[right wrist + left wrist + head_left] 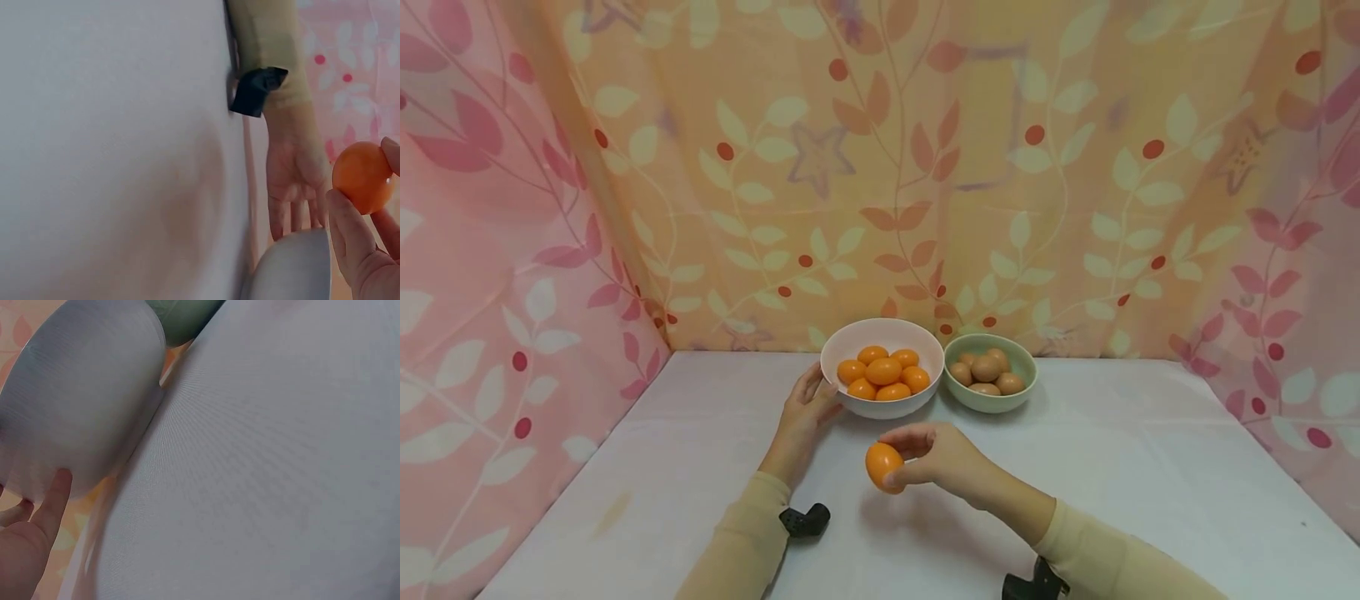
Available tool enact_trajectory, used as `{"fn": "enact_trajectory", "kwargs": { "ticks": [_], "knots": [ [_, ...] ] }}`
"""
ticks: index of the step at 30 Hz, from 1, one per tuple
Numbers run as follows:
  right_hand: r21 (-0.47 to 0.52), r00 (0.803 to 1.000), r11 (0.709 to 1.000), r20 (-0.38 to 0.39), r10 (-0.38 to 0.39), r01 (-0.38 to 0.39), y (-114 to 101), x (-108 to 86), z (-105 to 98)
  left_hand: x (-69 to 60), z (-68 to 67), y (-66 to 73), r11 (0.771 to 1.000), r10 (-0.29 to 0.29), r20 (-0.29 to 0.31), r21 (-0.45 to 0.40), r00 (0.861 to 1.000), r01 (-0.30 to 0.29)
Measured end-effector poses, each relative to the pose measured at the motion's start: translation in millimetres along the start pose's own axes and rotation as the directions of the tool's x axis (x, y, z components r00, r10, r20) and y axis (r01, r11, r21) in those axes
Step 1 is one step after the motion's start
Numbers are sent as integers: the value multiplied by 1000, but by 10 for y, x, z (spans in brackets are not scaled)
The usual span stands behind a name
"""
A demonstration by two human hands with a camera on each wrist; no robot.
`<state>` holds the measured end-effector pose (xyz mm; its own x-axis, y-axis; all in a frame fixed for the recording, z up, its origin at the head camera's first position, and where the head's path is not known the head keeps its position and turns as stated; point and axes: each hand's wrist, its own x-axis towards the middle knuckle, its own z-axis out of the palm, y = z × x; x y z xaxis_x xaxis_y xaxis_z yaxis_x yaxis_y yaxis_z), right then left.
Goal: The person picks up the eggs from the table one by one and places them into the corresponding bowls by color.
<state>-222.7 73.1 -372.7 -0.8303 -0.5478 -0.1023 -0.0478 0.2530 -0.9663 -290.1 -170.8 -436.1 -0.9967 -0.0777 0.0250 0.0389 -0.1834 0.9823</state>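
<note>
My right hand (951,467) pinches a smooth orange egg (883,467) between thumb and fingertips, above the table in front of the bowls. In the right wrist view the orange egg (364,178) shows between the fingers. Fairly straight, the fingers of my left hand (805,408) touch the left side of a white bowl (887,408). Several similar orange eggs (883,371) lie inside that bowl. The left wrist view has the left hand (34,540) against the outer wall of the white bowl (87,394).
Right of the white bowl stands a smaller green bowl (992,402) with several brown eggs (985,367). A white cloth covers the table (1150,467). Patterned curtains (880,167) hang behind and at both sides. Each wrist carries a black camera mount (805,521).
</note>
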Motion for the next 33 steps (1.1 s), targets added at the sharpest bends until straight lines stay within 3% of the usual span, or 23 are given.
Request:
{"fn": "enact_trajectory", "kwargs": {
  "ticks": [6,14,22,33],
  "knots": [
    [15,1000,1000,-18,-21,22,-76,91,-96,4,-17,-25,1000,-2,-4,-8,1000,2],
    [-41,996,998,-74,-53,50,-132,236,-197,-15,-21,-48,1000,5,2,-4,1000,-5],
    [-11,987,1000,-160,-21,19,-170,479,-387,1,-10,-25,1000,6,1,8,1000,-6],
    [-68,969,997,-248,2,-19,-219,692,-616,-1,-6,-10,1000,-9,-6,2,1000,9]
  ]
}}
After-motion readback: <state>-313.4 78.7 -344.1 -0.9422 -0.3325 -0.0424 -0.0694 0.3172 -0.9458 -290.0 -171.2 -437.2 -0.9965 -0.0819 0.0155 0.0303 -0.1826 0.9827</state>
